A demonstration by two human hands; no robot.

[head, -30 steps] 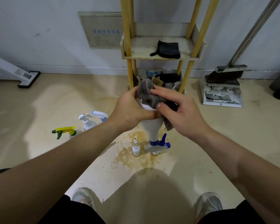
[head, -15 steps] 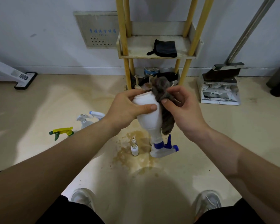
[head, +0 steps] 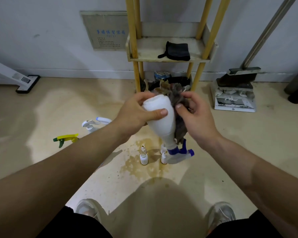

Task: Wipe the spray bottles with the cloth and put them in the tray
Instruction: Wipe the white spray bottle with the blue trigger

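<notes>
Above stained floor, left hand (head: 136, 115) gripping smooth white bottle (head: 162, 121) inverted, right hand (head: 196, 117) pinching crumpled grey cloth (head: 177, 98).

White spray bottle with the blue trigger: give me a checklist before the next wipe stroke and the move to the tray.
1. Left hand grips the white spray bottle with the blue trigger: ok, held upside down.
2. Right hand holds the grey-brown cloth against the bottle: ok.
3. Bottle fully wiped: cannot tell.
4. Tray on the yellow-legged rack has room beside the black folded cloth: ok.
5. Bottles left on the floor: not ok, the yellow-and-green trigger bottle and others wait.
</notes>
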